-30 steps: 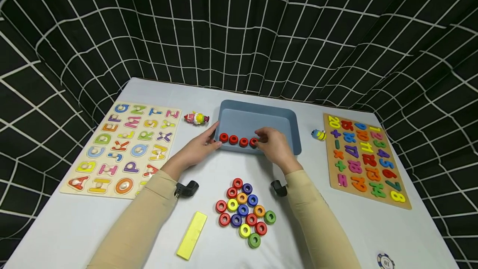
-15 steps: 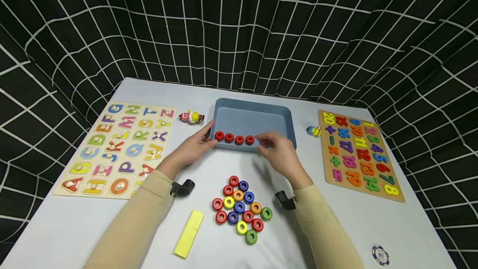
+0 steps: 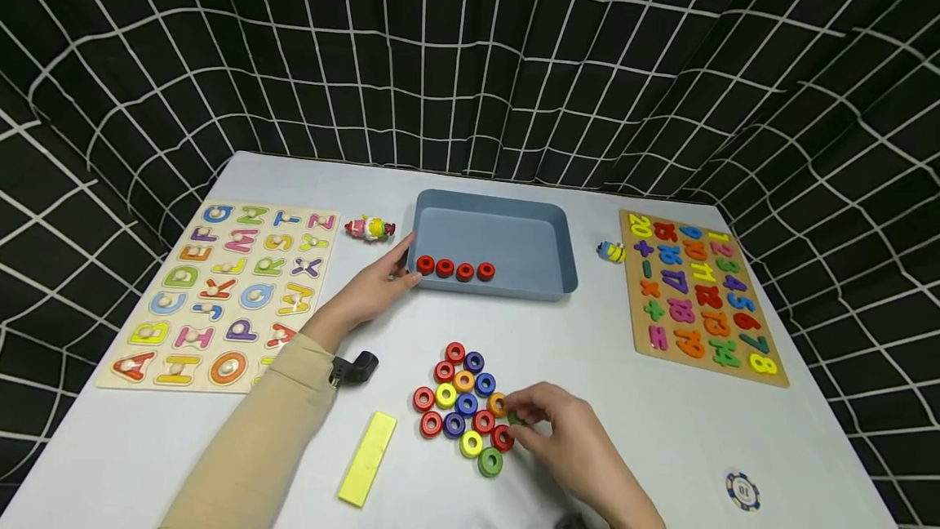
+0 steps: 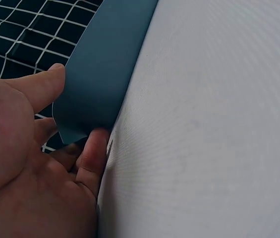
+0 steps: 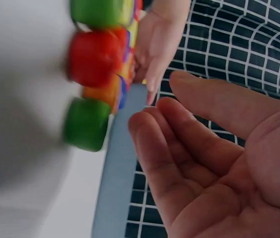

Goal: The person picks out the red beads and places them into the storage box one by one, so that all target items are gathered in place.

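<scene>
A blue-grey tray (image 3: pixel 507 239) holds a row of several red rings (image 3: pixel 465 272) along its front side. My left hand (image 3: pixel 370 292) grips its front left corner; in the left wrist view the thumb is at the rim and fingers reach under the corner. My right hand (image 3: pixel 576 435) is over the right side of a cluster of coloured rings, fingers loosely bent with nothing between them. Nearest to it are a red ring (image 3: pixel 503 437), an orange ring (image 3: pixel 492 405) and a green ring (image 5: pixel 86 125), which the fingers partly cover in the head view.
A letter puzzle board (image 3: pixel 242 292) lies at left and a number puzzle board (image 3: pixel 664 317) at right. Small figurines (image 3: pixel 370 228) flank the tray, the other a blue-yellow figurine (image 3: pixel 611 251). A yellow block (image 3: pixel 369 460) is near the front, a poker chip (image 3: pixel 743 491) at front right.
My right hand has let go of the fourth red ring in the tray and moved back toward me to the ring cluster. The left hand stays at the tray corner.
</scene>
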Demonstrator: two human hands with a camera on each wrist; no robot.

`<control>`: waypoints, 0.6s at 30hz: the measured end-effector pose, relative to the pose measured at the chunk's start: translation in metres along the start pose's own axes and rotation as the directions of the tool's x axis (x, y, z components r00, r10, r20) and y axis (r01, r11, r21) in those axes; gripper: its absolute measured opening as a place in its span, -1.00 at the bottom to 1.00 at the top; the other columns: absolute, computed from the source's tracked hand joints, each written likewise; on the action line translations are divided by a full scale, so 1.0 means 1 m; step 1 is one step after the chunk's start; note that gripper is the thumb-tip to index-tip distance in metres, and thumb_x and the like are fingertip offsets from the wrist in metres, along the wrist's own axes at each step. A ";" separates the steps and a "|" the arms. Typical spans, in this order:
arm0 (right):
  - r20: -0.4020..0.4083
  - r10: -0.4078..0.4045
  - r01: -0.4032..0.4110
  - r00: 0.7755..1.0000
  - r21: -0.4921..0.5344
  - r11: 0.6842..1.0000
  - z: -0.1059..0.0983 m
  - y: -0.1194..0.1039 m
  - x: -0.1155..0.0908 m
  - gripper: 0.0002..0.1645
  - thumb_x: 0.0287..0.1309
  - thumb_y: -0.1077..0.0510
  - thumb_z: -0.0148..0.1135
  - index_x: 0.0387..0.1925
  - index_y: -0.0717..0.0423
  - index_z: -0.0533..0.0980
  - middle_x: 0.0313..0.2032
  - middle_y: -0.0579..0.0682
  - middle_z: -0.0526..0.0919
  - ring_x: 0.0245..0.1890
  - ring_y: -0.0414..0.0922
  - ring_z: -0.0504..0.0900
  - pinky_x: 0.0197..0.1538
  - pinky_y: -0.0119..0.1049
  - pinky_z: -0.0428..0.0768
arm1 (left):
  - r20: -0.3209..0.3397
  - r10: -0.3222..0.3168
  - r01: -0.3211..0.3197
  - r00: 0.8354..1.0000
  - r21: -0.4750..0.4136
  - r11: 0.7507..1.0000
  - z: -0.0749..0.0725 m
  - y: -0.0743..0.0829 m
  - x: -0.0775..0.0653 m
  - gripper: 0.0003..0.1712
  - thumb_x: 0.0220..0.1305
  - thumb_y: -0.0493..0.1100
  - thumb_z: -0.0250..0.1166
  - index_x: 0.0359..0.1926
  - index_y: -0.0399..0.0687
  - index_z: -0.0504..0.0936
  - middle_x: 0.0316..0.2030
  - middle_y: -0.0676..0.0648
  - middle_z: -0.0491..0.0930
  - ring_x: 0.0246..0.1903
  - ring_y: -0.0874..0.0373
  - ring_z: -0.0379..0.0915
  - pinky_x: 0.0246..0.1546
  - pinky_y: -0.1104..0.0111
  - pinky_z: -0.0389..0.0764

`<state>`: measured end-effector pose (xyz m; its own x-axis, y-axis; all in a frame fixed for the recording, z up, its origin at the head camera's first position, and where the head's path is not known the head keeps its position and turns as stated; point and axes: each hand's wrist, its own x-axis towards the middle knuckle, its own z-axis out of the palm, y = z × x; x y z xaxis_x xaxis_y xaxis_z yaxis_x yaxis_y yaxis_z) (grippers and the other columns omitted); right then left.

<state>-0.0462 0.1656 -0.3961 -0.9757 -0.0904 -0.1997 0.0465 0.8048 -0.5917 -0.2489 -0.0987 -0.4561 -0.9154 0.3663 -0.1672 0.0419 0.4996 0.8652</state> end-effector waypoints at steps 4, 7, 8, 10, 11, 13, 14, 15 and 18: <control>0.066 0.052 -0.050 0.996 -0.032 0.998 0.009 0.003 -0.010 -0.72 -0.03 0.14 0.46 -0.22 -0.14 0.63 -0.28 -0.26 0.61 -0.31 -0.34 0.52 -0.22 -0.35 0.57 | -0.006 -0.008 0.008 1.000 -0.006 1.000 -0.003 -0.001 -0.001 -0.18 0.36 0.14 0.14 0.48 0.58 -0.13 0.16 -0.16 0.41 0.09 -0.02 0.32 0.23 0.00 0.27; 0.081 0.075 -0.071 0.994 -0.060 0.996 0.016 0.001 -0.011 -0.73 -0.03 0.10 0.46 -0.22 -0.14 0.64 -0.29 -0.26 0.59 -0.31 -0.32 0.51 -0.21 -0.33 0.57 | -0.006 -0.012 0.011 1.000 -0.011 1.000 -0.004 -0.002 -0.003 -0.17 0.37 0.14 0.14 0.48 0.57 -0.14 0.18 -0.17 0.40 0.11 -0.02 0.30 0.23 0.00 0.26; 0.073 0.078 -0.073 0.994 -0.075 0.995 0.018 0.000 -0.011 -0.73 -0.03 0.11 0.46 -0.22 -0.14 0.64 -0.29 -0.26 0.59 -0.30 -0.32 0.51 -0.20 -0.34 0.58 | -0.006 -0.012 0.012 1.000 -0.014 1.000 -0.005 -0.003 -0.003 -0.17 0.37 0.14 0.14 0.48 0.57 -0.14 0.18 -0.17 0.40 0.11 -0.02 0.30 0.24 0.00 0.26; 0.058 0.078 -0.071 0.995 -0.109 0.991 0.022 -0.003 -0.010 -0.72 -0.03 0.10 0.46 -0.20 -0.11 0.65 -0.28 -0.25 0.59 -0.29 -0.32 0.51 -0.17 -0.31 0.60 | -0.003 -0.009 0.009 1.000 -0.020 1.000 -0.004 -0.003 -0.003 -0.17 0.37 0.14 0.13 0.48 0.56 -0.14 0.18 -0.17 0.40 0.11 -0.02 0.30 0.23 0.00 0.25; 0.048 0.074 -0.067 0.996 -0.131 0.989 0.024 -0.004 -0.010 -0.72 -0.03 0.09 0.46 -0.20 -0.10 0.65 -0.27 -0.25 0.59 -0.28 -0.31 0.52 -0.15 -0.31 0.61 | -0.003 -0.007 0.007 1.000 -0.024 1.000 -0.003 -0.003 -0.003 -0.17 0.37 0.13 0.13 0.48 0.56 -0.14 0.16 -0.16 0.40 0.10 -0.02 0.30 0.23 0.01 0.25; 0.034 0.065 -0.059 0.997 -0.168 0.984 0.026 -0.006 -0.010 -0.72 -0.03 0.09 0.47 -0.19 -0.09 0.66 -0.27 -0.24 0.60 -0.27 -0.31 0.53 -0.13 -0.28 0.61 | -0.001 -0.003 0.003 1.000 -0.023 1.000 -0.002 -0.003 -0.002 -0.17 0.37 0.12 0.14 0.48 0.56 -0.14 0.15 -0.15 0.41 0.09 -0.01 0.30 0.23 0.01 0.26; 0.026 0.062 -0.056 0.998 -0.184 0.981 0.027 -0.006 -0.011 -0.72 -0.03 0.09 0.47 -0.19 -0.09 0.66 -0.26 -0.24 0.60 -0.26 -0.32 0.54 -0.11 -0.27 0.61 | -0.001 0.000 0.000 1.000 -0.026 1.000 -0.001 -0.003 -0.002 -0.17 0.37 0.12 0.14 0.48 0.55 -0.13 0.13 -0.15 0.42 0.08 -0.01 0.31 0.23 0.01 0.25; 0.024 0.056 -0.050 0.998 -0.194 0.980 0.028 -0.007 -0.011 -0.73 -0.03 0.09 0.47 -0.20 -0.09 0.66 -0.26 -0.24 0.60 -0.25 -0.31 0.54 -0.11 -0.26 0.61 | 0.001 0.004 -0.004 1.000 -0.021 1.000 -0.001 -0.003 -0.001 -0.17 0.37 0.12 0.14 0.49 0.54 -0.14 0.13 -0.15 0.42 0.08 -0.01 0.31 0.23 0.01 0.26; 0.025 0.052 -0.045 0.998 -0.208 0.977 0.028 -0.007 -0.011 -0.74 -0.04 0.09 0.47 -0.22 -0.10 0.66 -0.27 -0.25 0.60 -0.25 -0.31 0.54 -0.10 -0.25 0.61 | 0.006 0.014 -0.014 1.000 -0.015 1.000 0.000 -0.001 -0.001 -0.16 0.37 0.13 0.14 0.49 0.54 -0.15 0.11 -0.15 0.41 0.08 0.00 0.30 0.21 0.02 0.26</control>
<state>-0.0296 0.1447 -0.4112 -0.9663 -0.0633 -0.2496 0.0452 0.9126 -0.4063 -0.2480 -0.0992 -0.4569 -0.9123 0.3778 -0.1579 0.0486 0.4828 0.8744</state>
